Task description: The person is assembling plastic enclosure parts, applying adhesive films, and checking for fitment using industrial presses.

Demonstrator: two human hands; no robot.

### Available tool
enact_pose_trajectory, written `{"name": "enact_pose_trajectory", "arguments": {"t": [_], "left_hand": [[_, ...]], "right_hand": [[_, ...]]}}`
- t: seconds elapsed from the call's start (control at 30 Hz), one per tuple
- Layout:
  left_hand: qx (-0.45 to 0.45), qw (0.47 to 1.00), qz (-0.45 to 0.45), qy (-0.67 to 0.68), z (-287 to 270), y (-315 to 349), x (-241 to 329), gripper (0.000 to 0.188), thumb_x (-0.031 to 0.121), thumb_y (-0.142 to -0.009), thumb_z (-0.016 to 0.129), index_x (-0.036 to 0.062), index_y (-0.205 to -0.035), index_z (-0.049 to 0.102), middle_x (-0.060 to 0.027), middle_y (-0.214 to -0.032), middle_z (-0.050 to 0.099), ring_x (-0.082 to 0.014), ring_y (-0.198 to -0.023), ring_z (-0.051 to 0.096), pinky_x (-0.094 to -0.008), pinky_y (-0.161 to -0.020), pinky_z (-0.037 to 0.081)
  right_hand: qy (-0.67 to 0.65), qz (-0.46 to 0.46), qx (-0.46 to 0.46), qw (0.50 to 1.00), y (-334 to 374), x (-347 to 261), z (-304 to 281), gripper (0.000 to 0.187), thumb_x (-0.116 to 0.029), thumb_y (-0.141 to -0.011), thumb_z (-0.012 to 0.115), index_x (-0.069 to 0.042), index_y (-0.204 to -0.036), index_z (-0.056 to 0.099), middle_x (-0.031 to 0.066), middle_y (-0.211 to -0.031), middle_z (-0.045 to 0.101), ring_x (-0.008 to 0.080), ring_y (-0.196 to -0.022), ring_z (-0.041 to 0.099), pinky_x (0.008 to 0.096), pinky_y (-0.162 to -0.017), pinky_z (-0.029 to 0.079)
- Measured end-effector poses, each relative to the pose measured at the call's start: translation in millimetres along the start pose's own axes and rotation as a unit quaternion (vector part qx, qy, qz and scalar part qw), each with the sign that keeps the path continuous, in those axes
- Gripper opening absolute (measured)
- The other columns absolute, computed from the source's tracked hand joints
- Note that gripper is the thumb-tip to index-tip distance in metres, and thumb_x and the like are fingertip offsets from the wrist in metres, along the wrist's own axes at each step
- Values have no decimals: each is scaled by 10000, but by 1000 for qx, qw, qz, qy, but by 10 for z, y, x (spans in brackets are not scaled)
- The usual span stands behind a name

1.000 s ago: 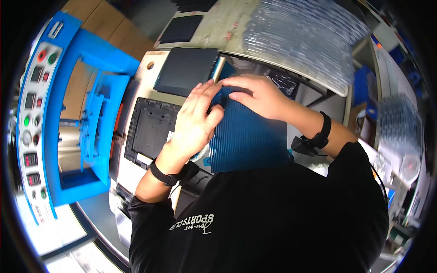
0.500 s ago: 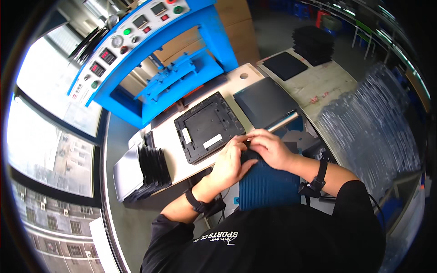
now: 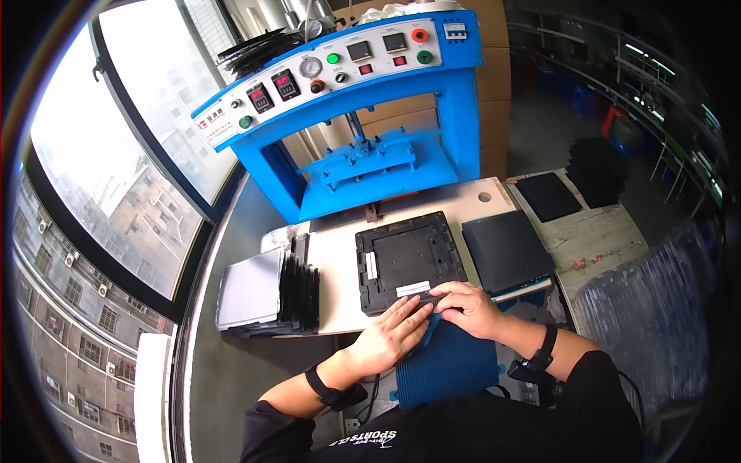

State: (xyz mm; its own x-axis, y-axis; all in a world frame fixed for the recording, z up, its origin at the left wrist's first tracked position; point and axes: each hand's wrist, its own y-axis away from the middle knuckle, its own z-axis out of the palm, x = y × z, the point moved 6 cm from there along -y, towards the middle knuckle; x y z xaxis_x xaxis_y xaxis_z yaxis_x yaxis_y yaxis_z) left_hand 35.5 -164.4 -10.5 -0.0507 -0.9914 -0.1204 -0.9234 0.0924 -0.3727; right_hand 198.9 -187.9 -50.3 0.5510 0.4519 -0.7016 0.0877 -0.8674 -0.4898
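My left hand [image 3: 392, 337] lies with its fingers stretched out together, their tips at the near edge of a square black frame-like tray [image 3: 409, 262]. Close against those fingertips, my right hand [image 3: 469, 310] has its fingers bent and pinched together. Whatever the right fingers hold is hidden; only a small dark edge shows between the hands. The black tray lies flat on a pale board and carries two white labels. Below my hands, a blue ribbed panel [image 3: 444, 366] sits in front of my body.
A blue press machine [image 3: 467, 131] with gauges and buttons stands behind the tray. Stacked dark sheets [image 3: 297, 297] are at the left, another dark stack [image 3: 505, 251] at the right. Further right are a side table [image 3: 610, 243] with black sheets and a pile of clear plastic trays [image 3: 641, 324].
My head view has turned, so the press and tray appear further right and more upright. My left fingers have straightened and both hands now meet at the tray's near edge.
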Motion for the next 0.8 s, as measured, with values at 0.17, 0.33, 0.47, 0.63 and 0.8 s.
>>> {"name": "enact_pose_trajectory", "arguments": {"t": [0.17, 0.33, 0.47, 0.63, 0.8], "left_hand": [[78, 972, -138, 171, -32, 403, -524, 623, 66, -598, 695, 75, -1213, 592, -208, -1368, 446, -405, -1241, 454, -487, -1046, 374], [-11, 986, -110, 123, -85, 658, -848, 722, 35, -491, 689, 117, -1205, 616, -170, -1432, 400, -437, -1350, 291, -559, -1082, 263], [-6, 973, -138, 184, -126, 921, -1208, 508, 78, -625, 723, 155, -1125, 679, -137, -1451, 391, -440, -1363, 264, -573, -1088, 224], [-23, 944, -160, 288, -184, 1015, -1451, 269, 173, -793, 707, 186, -1061, 711, -49, -1472, 375, -438, -1389, 184, -620, -1090, 156], [-25, 935, -183, 301, -137, 986, -1621, 218, 194, -801, 698, 187, -1017, 723, -34, -1475, 372, -445, -1400, 134, -622, -1097, 108]], "right_hand": [[85, -161, -47, 982, -321, -446, 288, 72, -74, -758, 681, -67, -758, 609, 111, -1236, 547, 326, -1282, 419, 492, -1049, 316], [168, -125, -36, 977, -879, -194, 370, 87, -136, -768, 695, -118, -835, 643, 94, -1258, 531, 318, -1302, 385, 502, -1064, 286], [246, -221, -32, 943, -1076, -333, 626, 44, -136, -726, 673, -114, -733, 637, 77, -1255, 540, 282, -1280, 417, 479, -1059, 305], [228, -236, -58, 943, -1145, -300, 732, 70, -172, -748, 689, -129, -725, 638, 55, -1270, 548, 276, -1290, 396, 483, -1075, 285], [203, -184, -46, 961, -1319, 0, 422, 132, -180, -730, 719, -152, -857, 700, 38, -1259, 563, 298, -1282, 400, 511, -1061, 288]]}}
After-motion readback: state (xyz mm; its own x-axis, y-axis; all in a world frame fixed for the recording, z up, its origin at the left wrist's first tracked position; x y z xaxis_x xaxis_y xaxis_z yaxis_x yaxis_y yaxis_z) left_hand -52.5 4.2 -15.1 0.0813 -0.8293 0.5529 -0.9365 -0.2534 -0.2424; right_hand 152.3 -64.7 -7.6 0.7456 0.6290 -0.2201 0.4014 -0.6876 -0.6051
